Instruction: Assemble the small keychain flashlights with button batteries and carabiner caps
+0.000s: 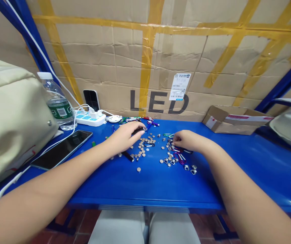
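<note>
My left hand is closed around a small black tube with a shiny end. Beneath that wrist, another black tube lies on the blue table. My right hand has its fingertips pinched together low over a cluster of small silver parts; whatever they hold is hidden. Round button-like discs are scattered between the hands. Close to my right hand lie a purple carabiner clip, a green carabiner and several silver end caps.
Coloured metal tubes lie at the back. On the left are a phone, a power strip with white cables, a water bottle and a beige bag. An open cardboard box stands back right, before a taped cardboard wall.
</note>
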The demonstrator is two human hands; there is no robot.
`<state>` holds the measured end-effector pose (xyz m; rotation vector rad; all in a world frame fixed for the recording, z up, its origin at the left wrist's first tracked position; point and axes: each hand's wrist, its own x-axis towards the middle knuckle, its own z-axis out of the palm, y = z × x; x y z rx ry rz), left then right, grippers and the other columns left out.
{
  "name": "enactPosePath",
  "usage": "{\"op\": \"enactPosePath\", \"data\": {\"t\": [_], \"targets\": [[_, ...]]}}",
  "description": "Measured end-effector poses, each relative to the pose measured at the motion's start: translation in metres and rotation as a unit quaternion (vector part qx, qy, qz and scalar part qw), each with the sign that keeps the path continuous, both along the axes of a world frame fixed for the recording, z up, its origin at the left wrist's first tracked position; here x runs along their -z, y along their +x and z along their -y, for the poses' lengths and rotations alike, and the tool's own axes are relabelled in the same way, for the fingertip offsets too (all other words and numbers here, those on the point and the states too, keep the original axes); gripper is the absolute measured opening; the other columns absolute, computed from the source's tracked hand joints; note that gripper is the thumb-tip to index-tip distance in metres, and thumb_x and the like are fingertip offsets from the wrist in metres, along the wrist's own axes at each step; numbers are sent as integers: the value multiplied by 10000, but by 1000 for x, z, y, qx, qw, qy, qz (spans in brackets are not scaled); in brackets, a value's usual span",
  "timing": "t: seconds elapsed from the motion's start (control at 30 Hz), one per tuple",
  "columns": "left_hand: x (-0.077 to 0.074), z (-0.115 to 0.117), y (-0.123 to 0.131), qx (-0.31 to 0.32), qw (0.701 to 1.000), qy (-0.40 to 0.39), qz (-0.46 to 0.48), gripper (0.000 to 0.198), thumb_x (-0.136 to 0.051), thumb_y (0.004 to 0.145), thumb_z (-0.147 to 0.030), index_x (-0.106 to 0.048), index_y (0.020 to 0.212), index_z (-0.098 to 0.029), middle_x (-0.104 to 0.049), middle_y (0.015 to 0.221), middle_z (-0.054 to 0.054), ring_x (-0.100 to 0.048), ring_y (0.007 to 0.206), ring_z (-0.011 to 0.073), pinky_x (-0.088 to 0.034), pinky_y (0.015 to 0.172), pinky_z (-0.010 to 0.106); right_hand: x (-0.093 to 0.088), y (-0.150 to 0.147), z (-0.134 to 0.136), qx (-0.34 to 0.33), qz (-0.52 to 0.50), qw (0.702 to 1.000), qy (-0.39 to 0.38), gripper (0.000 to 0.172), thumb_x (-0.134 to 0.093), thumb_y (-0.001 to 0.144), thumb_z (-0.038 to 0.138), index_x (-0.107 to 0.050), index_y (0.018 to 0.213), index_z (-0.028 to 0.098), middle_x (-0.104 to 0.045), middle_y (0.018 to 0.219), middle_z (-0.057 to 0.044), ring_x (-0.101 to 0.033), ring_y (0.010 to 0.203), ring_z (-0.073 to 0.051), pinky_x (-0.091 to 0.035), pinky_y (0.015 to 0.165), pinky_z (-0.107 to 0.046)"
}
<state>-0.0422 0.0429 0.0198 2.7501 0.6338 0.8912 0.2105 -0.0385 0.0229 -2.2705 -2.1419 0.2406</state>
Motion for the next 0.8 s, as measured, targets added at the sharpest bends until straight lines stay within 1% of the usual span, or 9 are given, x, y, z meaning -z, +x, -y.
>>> {"op": "enactPosePath", "data": {"t": [0.1, 0.23, 0.3, 0.4, 0.47, 0.53, 0.63, 0.73, 0.8], "targets": [[0, 0, 0, 3, 1000, -1, -4, 250, -436, 919, -302, -583, 1076, -173, -651, 1069, 71, -601, 990, 198, -472, 899, 366, 0, 4, 0, -4, 21, 1000, 19, 271, -533, 804, 235, -590, 545, 181, -619, 601, -45, -503, 532, -142, -326, 514, -270], [0, -1, 0, 21, 1000, 2, -10, 244, -428, 921, -288, -582, 1074, -177, -653, 1077, 72, -603, 994, 193, -473, 897, 358, -5, 11, 2, 25, 3, 997, 73, 193, -561, 783, 271, -645, 642, 170, -636, 646, -51, -537, 583, -145, -370, 563, -256], [1, -1, 1, 28, 1000, 1, -13, 242, -430, 920, -286, -584, 1072, -179, -653, 1085, 71, -602, 1005, 193, -472, 900, 357, -7, 11, 3, 31, -3, 996, 88, 193, -553, 785, 290, -666, 688, 168, -650, 669, -56, -556, 612, -153, -386, 575, -253], [3, -2, 1, 33, 999, -4, -21, 257, -430, 920, -304, -581, 1087, -180, -652, 1098, 72, -598, 1023, 195, -470, 906, 355, -7, 8, 3, 30, -9, 998, 49, 203, -556, 786, 314, -678, 699, 178, -668, 685, -60, -575, 622, -164, -393, 559, -257], [4, -3, 1, 35, 999, -5, -26, 262, -432, 921, -310, -581, 1091, -178, -653, 1095, 72, -599, 1023, 195, -468, 909, 353, -4, 6, 2, 18, -13, 1000, 4, 171, -578, 770, 299, -680, 694, 185, -675, 684, -54, -579, 613, -164, -387, 541, -257], [4, -2, 1, 39, 999, -4, -30, 258, -435, 920, -309, -583, 1085, -177, -655, 1084, 73, -601, 1017, 195, -467, 908, 351, -2, 6, 1, 10, -13, 1000, -19, 144, -581, 761, 269, -676, 690, 186, -678, 684, -50, -577, 604, -162, -378, 527, -257], [4, -1, 1, 44, 998, -4, -37, 257, -439, 919, -307, -583, 1083, -170, -657, 1079, 79, -603, 1014, 196, -467, 906, 351, 1, 6, 0, 15, -14, 1000, -10, 135, -556, 754, 234, -658, 683, 179, -675, 694, -53, -572, 598, -158, -370, 516, -258], [4, -1, 1, 48, 998, -5, -44, 263, -439, 920, -302, -576, 1098, -163, -654, 1091, 86, -601, 1026, 197, -465, 914, 356, -1, 7, 0, 30, -22, 999, 20, 109, -549, 735, 209, -628, 668, 174, -665, 698, -55, -564, 605, -152, -370, 522, -255], [5, -1, 2, 51, 998, -5, -44, 259, -438, 922, -298, -573, 1097, -164, -653, 1090, 86, -600, 1029, 196, -464, 918, 355, -4, 5, 2, 38, -51, 997, 52, 101, -550, 748, 231, -612, 693, 173, -661, 725, -55, -564, 634, -152, -383, 547, -253]]}}
